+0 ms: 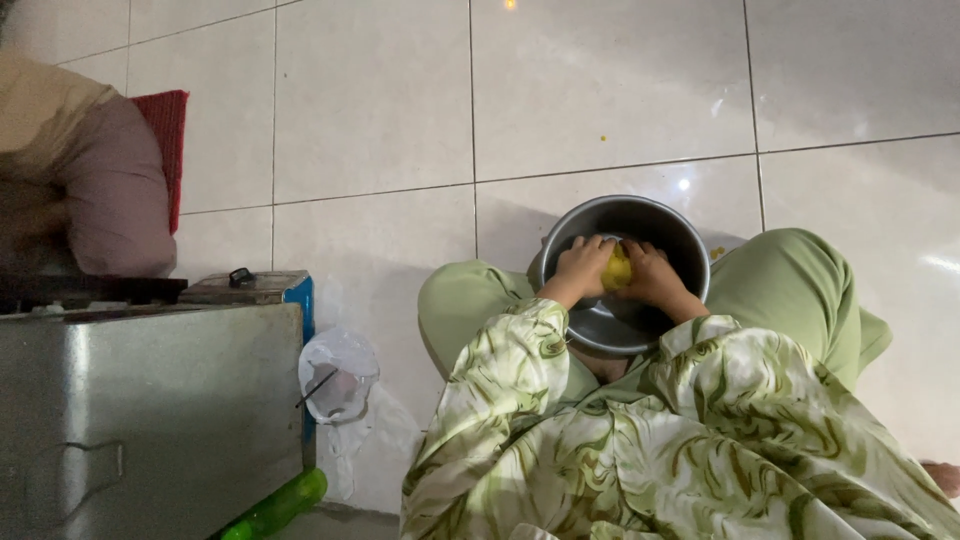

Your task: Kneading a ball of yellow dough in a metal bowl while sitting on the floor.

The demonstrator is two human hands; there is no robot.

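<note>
Both hands sit inside a round metal bowl [668, 232] that rests on the white tiled floor [380, 120] between the person's knees. The left hand [583, 267] curls its fingers [598, 244] around the near-left side of a yellow lump [617, 270], and the right hand [654, 273] presses its fingers [636, 250] against the other side, so the lump is gripped between the 2 hands, touching both. The lump lies just under the fingertips, low in the bowl (what it is made of is too small and dim to tell). Both wrists come out of loose sleeves [520, 350] with a green and cream leaf pattern, and plain green trousers [800, 285] cover the knees either side of the bowl. Well away from the fingers, to their left, stands a grey metal box [150, 400], with a clear plastic bag [338, 375] beside its corner and a green tube-like object [280, 505] at its foot. Beyond the box, far from the hands, a red cushion [170, 130] lies on the tiles next to another person's clothed limb [110, 190].
</note>
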